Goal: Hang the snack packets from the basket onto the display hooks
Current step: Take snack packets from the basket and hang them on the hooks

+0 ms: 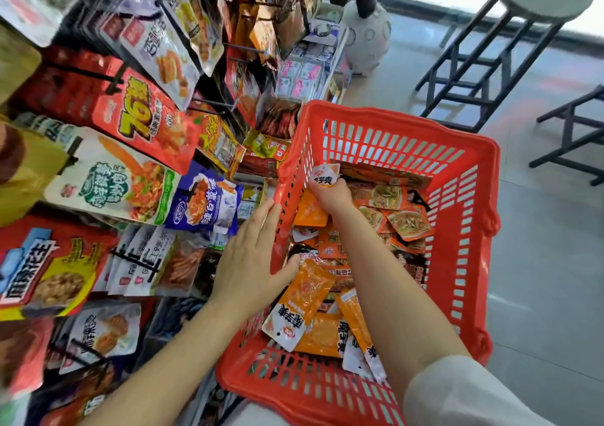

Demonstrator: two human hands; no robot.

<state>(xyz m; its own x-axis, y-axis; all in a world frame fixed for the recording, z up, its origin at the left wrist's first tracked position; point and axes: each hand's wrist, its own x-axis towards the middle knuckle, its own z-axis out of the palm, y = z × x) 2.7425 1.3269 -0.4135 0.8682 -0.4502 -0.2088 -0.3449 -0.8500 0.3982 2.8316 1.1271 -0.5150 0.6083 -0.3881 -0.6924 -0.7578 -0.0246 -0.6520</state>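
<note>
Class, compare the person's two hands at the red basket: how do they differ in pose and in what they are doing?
The left hand lies flat with straight fingers against the red basket wall, thumb inside, holding nothing. The right hand reaches deep inside, fingers curled round an orange snack packet that it grips. Both are bare and at the basket.

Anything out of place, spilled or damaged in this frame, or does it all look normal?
Nothing stands out. The packets lie jumbled in the red basket, as loose stock would. The right hand grips an orange packet inside it; the left hand rests flat on the rim. None looks torn or spilled.
</note>
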